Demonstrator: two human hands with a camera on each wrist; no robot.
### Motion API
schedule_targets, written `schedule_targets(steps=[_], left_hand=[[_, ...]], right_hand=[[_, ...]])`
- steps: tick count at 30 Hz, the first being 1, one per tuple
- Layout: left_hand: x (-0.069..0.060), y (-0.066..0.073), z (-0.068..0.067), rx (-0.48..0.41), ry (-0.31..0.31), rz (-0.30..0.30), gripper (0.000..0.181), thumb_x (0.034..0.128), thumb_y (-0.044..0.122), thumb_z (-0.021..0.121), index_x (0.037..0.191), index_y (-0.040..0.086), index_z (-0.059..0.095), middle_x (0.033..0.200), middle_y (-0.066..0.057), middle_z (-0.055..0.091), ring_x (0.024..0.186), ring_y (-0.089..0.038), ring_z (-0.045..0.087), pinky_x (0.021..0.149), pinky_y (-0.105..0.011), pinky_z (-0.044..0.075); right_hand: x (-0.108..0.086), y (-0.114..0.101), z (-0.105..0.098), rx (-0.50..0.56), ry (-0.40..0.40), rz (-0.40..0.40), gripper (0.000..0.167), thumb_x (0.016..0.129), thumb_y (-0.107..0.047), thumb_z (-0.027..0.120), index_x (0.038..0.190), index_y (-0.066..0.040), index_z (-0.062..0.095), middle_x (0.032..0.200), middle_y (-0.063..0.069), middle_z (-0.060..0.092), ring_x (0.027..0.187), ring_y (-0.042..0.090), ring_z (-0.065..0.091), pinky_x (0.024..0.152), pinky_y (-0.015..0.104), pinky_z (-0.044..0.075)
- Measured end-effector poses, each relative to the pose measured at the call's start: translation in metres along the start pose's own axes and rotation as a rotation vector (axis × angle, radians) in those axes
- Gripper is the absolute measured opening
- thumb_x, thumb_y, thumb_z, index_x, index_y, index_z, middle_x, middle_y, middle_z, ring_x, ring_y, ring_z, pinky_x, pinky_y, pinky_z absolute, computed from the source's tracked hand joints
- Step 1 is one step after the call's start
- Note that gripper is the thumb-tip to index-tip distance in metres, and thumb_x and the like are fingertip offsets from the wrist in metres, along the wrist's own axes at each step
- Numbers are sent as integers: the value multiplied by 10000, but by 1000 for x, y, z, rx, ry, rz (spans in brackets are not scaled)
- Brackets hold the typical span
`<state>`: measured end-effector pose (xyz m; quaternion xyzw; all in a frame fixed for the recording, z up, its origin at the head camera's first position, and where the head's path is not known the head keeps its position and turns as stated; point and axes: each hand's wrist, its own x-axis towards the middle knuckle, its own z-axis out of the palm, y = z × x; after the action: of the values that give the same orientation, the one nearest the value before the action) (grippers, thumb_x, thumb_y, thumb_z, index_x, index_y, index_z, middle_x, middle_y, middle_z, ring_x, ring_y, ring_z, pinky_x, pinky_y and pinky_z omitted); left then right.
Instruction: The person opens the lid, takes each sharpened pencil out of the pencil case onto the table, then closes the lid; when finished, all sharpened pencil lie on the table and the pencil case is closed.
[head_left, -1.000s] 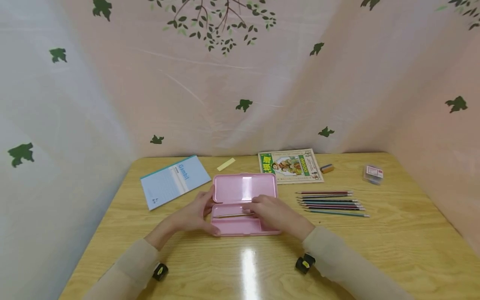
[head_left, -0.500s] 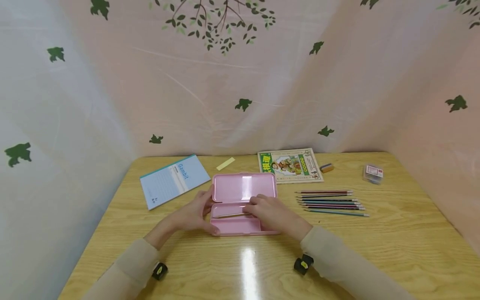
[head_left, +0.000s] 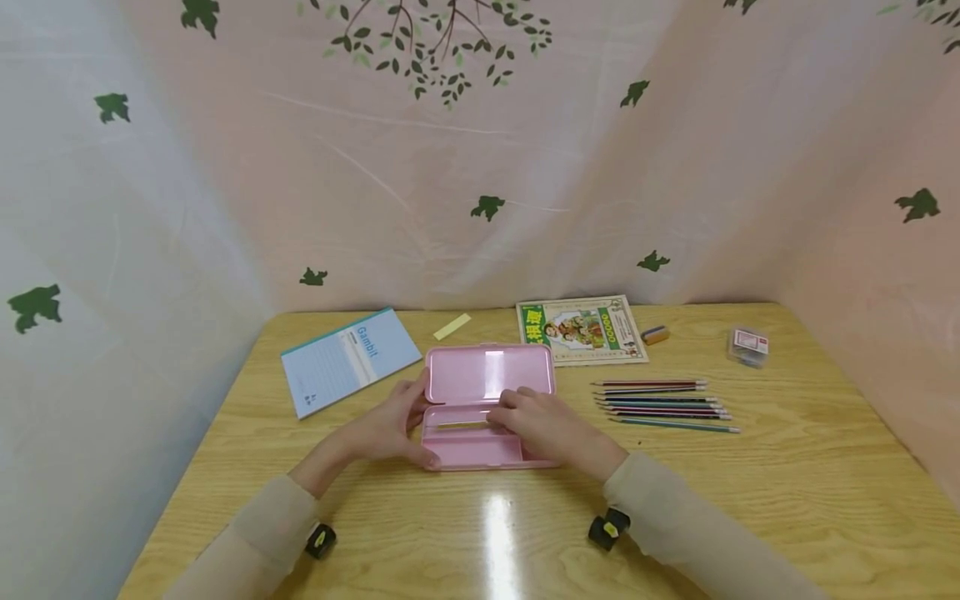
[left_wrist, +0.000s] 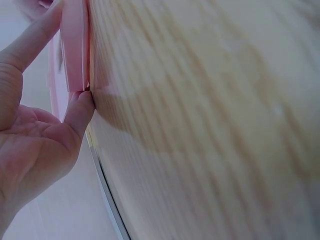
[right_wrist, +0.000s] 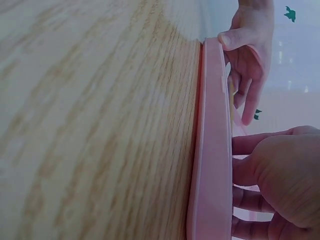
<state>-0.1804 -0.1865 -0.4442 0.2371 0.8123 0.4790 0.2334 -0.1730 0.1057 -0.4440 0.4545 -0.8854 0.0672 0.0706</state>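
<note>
In the head view a pink pencil case (head_left: 471,453) lies with its lid raised in the middle of the table. My left hand (head_left: 381,430) grips its left end, thumb at the front corner and fingers behind, as the left wrist view also shows along the case's side (left_wrist: 74,50). My right hand (head_left: 546,425) reaches into the case, fingers bent down. A gold-coloured pencil (head_left: 461,425) lies in the long back compartment, its right end hidden under those fingers, which seem to pinch it. In the right wrist view the fingertips disappear behind the case wall (right_wrist: 214,140).
Several pencils (head_left: 663,407) lie in a row right of the case. Behind are a blue notebook (head_left: 352,362), a yellow strip (head_left: 452,327), a picture booklet (head_left: 581,332), a small brown-and-blue block (head_left: 655,335) and a small clear box (head_left: 747,347).
The pencil inside the case has shifted a little toward the back, and its left tip now sits slightly further right. Both hands have stayed almost in place.
</note>
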Motion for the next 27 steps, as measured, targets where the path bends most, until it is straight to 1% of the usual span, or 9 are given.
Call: schedule_targets(steps=[3,7,11,16,19,22,27], left_hand=[[0,1,0,17,9,-6,1390,687,183,967,1634,149,-50,1444,-179,225,1386,-290,398,1169,-360,330],[0,2,0,31,15,-17,1383,695,192,963,1631,126,-54,1467,-186,212,1385,-291,398,1170,-365,331],[0,3,-1,17,8,-17,1389,696,182,962,1628,118,-67,1479,-191,194,1389,-295,399,1171,-370,331],[0,2,0,-5,2,-5,1397,691,159,963,1628,122,-73,1466,-193,194,1390,-299,405,1169,-371,336],[0,2,0,-9,3,-7,1397,689,151,963,1628,120,-71,1466,-196,194,1393,-304,402,1168,-372,336],[0,3,0,-12,0,-15,1393,691,152,962,1630,128,-66,1471,-195,195,1402,-310,390,1170,-379,330],[0,2,0,-8,-5,-19,1382,700,162,957,1633,145,-62,1478,-185,195,1409,-306,378,1175,-388,322]], right_hand=[[0,0,0,7,18,1,380,881,55,700,1215,-126,691,1048,54,627,901,202,623,765,321,586],[0,0,-2,25,17,16,366,916,45,680,1250,-107,673,1055,62,628,922,201,628,801,329,591],[-1,0,-3,54,2,32,343,940,21,662,1258,-109,671,1068,55,654,957,208,636,850,344,587],[-3,4,-7,106,10,48,318,935,-47,712,1244,-114,682,1096,32,675,1008,207,642,919,354,570],[-5,6,-11,128,32,52,281,937,-75,726,1214,-111,696,1083,22,679,1009,207,645,921,363,569],[-10,8,-18,169,59,71,239,949,-61,707,1181,-115,714,1063,4,683,991,193,643,894,359,574],[-24,16,-33,255,90,98,221,977,-38,663,1170,-126,727,1053,-33,685,960,128,631,840,308,576]])
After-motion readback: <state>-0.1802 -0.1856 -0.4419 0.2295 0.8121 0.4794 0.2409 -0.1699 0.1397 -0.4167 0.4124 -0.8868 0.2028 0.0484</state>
